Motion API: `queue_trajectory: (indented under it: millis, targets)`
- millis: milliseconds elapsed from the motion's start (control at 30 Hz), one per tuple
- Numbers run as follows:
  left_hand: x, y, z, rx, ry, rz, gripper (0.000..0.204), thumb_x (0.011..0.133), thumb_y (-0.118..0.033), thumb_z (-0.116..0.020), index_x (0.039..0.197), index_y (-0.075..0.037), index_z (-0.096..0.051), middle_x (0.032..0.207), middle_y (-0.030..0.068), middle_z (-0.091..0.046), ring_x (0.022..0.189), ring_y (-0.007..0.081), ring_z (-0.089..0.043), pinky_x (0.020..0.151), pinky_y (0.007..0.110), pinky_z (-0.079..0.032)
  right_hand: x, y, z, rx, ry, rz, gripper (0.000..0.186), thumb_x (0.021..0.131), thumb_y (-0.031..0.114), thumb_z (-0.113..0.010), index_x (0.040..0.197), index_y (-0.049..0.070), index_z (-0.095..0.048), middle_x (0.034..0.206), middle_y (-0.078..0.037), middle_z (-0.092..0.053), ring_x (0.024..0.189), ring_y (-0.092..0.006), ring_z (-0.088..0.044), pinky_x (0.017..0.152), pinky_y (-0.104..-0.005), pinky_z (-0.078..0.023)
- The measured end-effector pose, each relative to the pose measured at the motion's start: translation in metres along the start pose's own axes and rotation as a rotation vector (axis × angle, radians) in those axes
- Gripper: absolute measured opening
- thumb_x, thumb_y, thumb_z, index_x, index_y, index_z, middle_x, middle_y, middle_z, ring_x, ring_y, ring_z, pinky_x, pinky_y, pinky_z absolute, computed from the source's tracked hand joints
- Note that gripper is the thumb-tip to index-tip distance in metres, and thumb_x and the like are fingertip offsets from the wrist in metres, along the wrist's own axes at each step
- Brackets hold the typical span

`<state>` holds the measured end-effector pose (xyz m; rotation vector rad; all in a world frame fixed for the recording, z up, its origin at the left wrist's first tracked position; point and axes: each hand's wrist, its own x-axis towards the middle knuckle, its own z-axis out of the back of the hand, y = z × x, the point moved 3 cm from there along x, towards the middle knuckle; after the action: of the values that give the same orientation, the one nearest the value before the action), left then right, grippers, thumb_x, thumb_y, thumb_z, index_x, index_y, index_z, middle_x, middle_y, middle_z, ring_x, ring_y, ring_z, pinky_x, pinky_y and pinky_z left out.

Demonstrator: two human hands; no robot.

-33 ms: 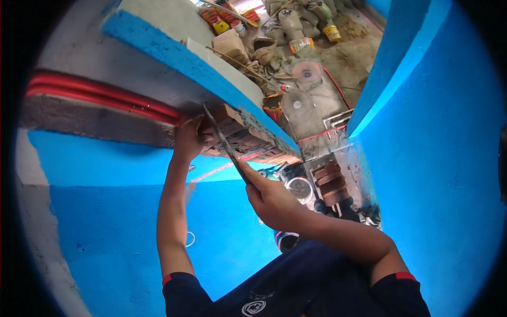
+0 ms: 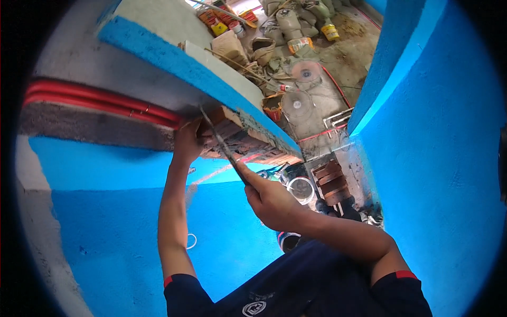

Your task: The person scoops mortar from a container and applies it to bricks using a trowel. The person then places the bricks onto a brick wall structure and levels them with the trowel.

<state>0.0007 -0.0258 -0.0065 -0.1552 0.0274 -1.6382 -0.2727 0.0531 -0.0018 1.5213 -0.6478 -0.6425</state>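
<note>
The fingers of my right hand (image 2: 277,205) are wrapped round one end of a thin dark tool (image 2: 223,147), the index finger laid along it, while the far end points away towards eleven o'clock. At ten o'clock from that fist is my left hand (image 2: 187,141), raised against the near end of the brickwork (image 2: 251,140); its fingertips are hidden, so I can't tell whether they pinch a brick or only press on one.

The tool looks stiff and fairly light, perhaps a trowel seen edge-on. I'd judge the end I have to be the right place to hold it, leaving the thin part clear. Any brick up there should be rigid, weighty for its size and gritty rather than slick, its corners apt to chip; I'd take it by the long sides with the whole hand, well away from wet mortar.

Past my left hand, at ten o'clock, run red pipes (image 2: 100,100). Lower down, just past two o'clock, sits a stack of bricks (image 2: 331,182). Farther off, at twelve, stands a fan (image 2: 297,104), with sacks (image 2: 289,24) beyond.
</note>
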Motion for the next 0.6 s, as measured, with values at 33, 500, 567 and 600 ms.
queue_trajectory:
  millis: [33,500,567,600]
  targets:
    - [-0.002,0.004,-0.001,0.01,0.009,-0.01,0.046,0.067,-0.002,-0.073,0.111,0.0,-0.062,0.096,0.0214,-0.064,0.091,0.0399,-0.061,0.078,0.046,-0.05,0.002,-0.004,-0.001,-0.02,0.044,-0.051,0.057,0.096,0.008,-0.044,0.149,0.008,-0.024,0.068,-0.019,-0.053,0.055,-0.0223,-0.053,0.054,-0.0374,-0.042]
    - [-0.002,0.009,-0.004,0.182,0.028,-0.01,0.065,0.066,-0.004,-0.08,0.125,0.002,-0.055,0.106,0.0241,-0.062,0.096,0.0405,-0.06,0.081,0.044,-0.05,-0.023,-0.086,0.03,0.284,-0.198,-0.19,0.034,0.097,0.021,-0.048,0.125,0.001,-0.047,0.067,-0.014,-0.056,0.057,-0.0223,-0.055,0.054,-0.0391,-0.041]
    - [-0.002,0.01,-0.006,0.168,0.008,-0.038,0.066,0.066,-0.003,-0.08,0.127,0.001,-0.055,0.108,0.0244,-0.062,0.098,0.0405,-0.06,0.083,0.044,-0.049,-0.009,-0.117,0.032,0.34,-0.178,-0.242,0.027,0.097,0.022,-0.047,0.113,0.001,-0.05,0.066,-0.013,-0.056,0.057,-0.021,-0.055,0.052,-0.039,-0.04]
    - [-0.002,0.009,-0.006,0.172,0.011,-0.042,0.066,0.066,-0.003,-0.08,0.127,0.001,-0.055,0.108,0.0244,-0.062,0.098,0.0405,-0.06,0.083,0.044,-0.049,-0.004,-0.129,0.027,0.344,-0.176,-0.282,0.023,0.097,0.024,-0.045,0.104,0.002,-0.049,0.066,-0.015,-0.056,0.057,-0.0247,-0.056,0.053,-0.0413,-0.041]
